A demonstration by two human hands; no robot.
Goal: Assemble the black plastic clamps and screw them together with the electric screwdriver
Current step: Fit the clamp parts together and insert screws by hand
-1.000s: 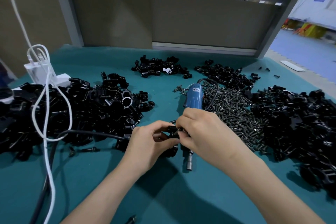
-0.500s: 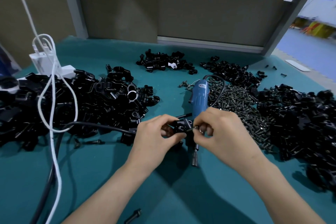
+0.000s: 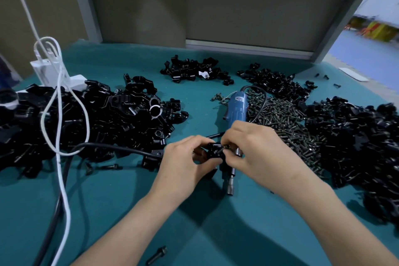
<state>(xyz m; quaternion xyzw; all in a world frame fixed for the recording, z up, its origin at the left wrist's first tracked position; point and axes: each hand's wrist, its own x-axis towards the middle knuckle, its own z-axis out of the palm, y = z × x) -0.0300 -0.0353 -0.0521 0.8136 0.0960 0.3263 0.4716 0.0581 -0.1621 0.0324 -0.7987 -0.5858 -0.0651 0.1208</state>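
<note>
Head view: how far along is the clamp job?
Done: unclear; no pile reads as finished. In hand: the left hand holds one clamp while the right hand pinches a screw into it. Left: driving it with the screwdriver, which lies idle, plus heaps of parts and screws.

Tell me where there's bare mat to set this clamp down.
Bare mat lies between the left forearm and right forearm, bar one loose screw. A smaller patch sits between the left clamp pile and the blue screwdriver. Crowded: the screw heap and the right clamp pile.
</note>
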